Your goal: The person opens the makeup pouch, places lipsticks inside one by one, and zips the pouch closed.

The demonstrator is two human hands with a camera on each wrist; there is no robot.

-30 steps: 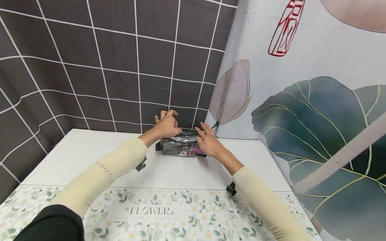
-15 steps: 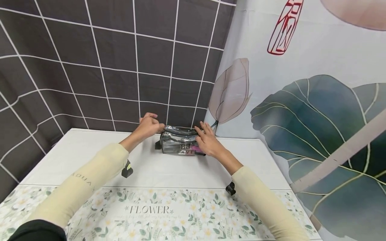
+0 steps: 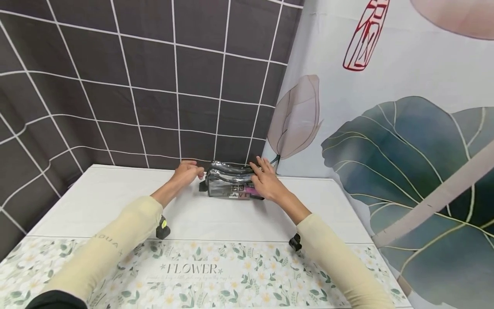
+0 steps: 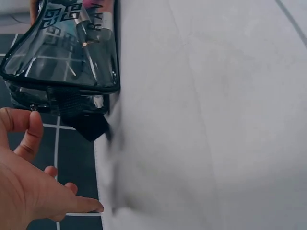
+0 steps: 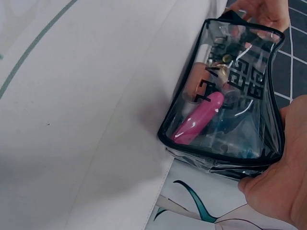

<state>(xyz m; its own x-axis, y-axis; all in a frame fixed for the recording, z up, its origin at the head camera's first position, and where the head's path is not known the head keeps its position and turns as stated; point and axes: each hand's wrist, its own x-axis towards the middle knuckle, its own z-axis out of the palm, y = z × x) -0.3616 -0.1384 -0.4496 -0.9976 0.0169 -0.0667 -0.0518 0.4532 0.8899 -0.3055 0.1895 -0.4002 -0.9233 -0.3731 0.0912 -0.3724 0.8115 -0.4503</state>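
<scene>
A clear toiletry bag [image 3: 221, 189] with black piping and black lettering stands at the back of the white table. Through its front in the right wrist view show a pink tube-like item [image 5: 199, 120] and a peach-coloured bottle [image 5: 194, 84]. My left hand [image 3: 184, 174] is at the bag's left end, thumb and forefinger pinching what looks like the zipper pull [image 4: 34, 108], beside a black strap tab [image 4: 86, 124]. My right hand [image 3: 267, 182] holds the right end, fingers over the top and thumb against the side; its fingertips are partly hidden in the right wrist view.
Behind the table hangs a dark cloth [image 3: 154, 86] with white grid lines. A leaf-printed cloth [image 3: 405, 150] hangs at the right. A floral mat strip [image 3: 193, 283] covers the table's near part. Black wrist cameras sit under both forearms.
My left hand has moved left along the bag's top to its left end, then lower. The bag's left top came into view. My right hand has stayed in place.
</scene>
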